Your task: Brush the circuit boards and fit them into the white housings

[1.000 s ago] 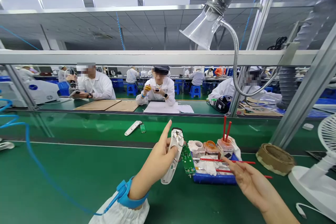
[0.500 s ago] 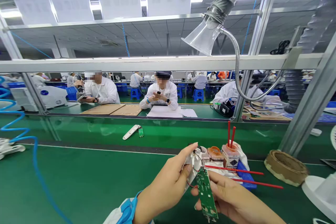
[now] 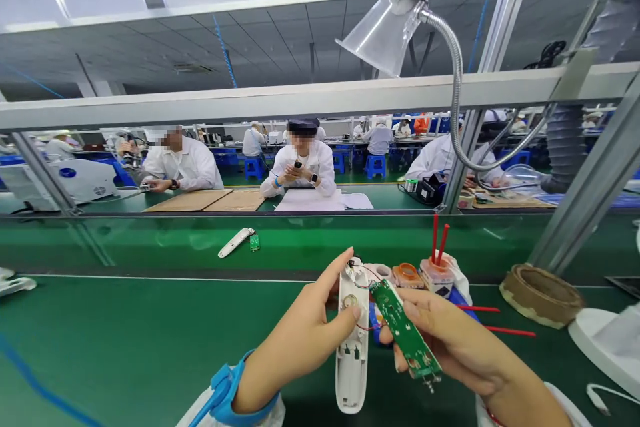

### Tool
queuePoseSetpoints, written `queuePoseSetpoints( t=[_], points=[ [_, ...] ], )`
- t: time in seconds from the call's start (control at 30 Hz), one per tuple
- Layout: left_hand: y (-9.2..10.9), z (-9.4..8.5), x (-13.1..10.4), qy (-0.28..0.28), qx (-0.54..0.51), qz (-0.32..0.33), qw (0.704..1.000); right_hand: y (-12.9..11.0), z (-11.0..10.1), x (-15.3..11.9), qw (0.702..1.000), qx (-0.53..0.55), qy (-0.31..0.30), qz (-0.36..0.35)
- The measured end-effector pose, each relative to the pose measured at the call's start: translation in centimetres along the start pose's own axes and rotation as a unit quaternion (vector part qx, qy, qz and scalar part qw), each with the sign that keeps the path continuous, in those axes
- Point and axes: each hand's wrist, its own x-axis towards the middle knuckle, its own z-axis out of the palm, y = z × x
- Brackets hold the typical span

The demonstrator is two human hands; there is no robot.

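Note:
A long white plastic housing [image 3: 352,373] stands roughly upright in my left hand [image 3: 310,323], its hollow inside facing me and my thumb across its middle. My right hand [image 3: 450,340] grips a green circuit board [image 3: 406,328] by its edges, tilted to the lower right, with small metal parts at its lower end. Thin red and black wires [image 3: 369,273] link the board to the housing's top. A blue band [image 3: 227,390] is around my left wrist.
Small bottles [image 3: 407,275] with red sticks [image 3: 443,243] stand behind my right hand. A brown tape roll [image 3: 541,295] lies to their right. Another white housing [image 3: 236,242] with a small board lies beyond. Several people in white sit across. A clear hood [image 3: 383,30] hangs above.
My hands have moved apart. The housing has turned so its inside shows, and the circuit board has swung to the right and tilted more.

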Motion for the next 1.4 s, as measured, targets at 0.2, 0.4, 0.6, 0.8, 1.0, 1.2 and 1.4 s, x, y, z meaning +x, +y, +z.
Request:
queuePoseSetpoints(
  t=[0.2,0.4,0.6,0.8,1.0,1.2,1.4],
  points=[
    [-0.2,0.4,0.2,-0.007,-0.072,-0.017,0.997,0.2,-0.3,0.0,1.000,0.011,0.000,0.003],
    [-0.5,0.7,0.3,0.013,-0.078,-0.012,0.997,0.1,-0.1,-0.4,1.000,0.009,0.000,-0.009],
    [-0.9,0.7,0.7,0.014,-0.096,-0.002,0.995,0.0,0.1,-0.7,1.000,0.002,-0.012,-0.012],
    [-1.1,0.9,0.9,0.017,-0.133,-0.004,0.991,0.0,0.2,-0.6,1.000,-0.010,-0.016,-0.010],
    [-1.1,0.9,0.7,-0.014,-0.171,0.014,0.985,-0.1,0.3,-0.8,1.000,0.002,-0.005,-0.020],
    [-0.9,1.1,0.5,-0.010,-0.173,0.011,0.985,-0.1,0.3,-0.6,1.000,-0.002,0.000,-0.020],
    [-0.9,1.3,0.9,0.037,-0.152,0.015,0.988,0.0,0.2,-0.8,1.000,-0.006,-0.011,-0.015]
  ],
)
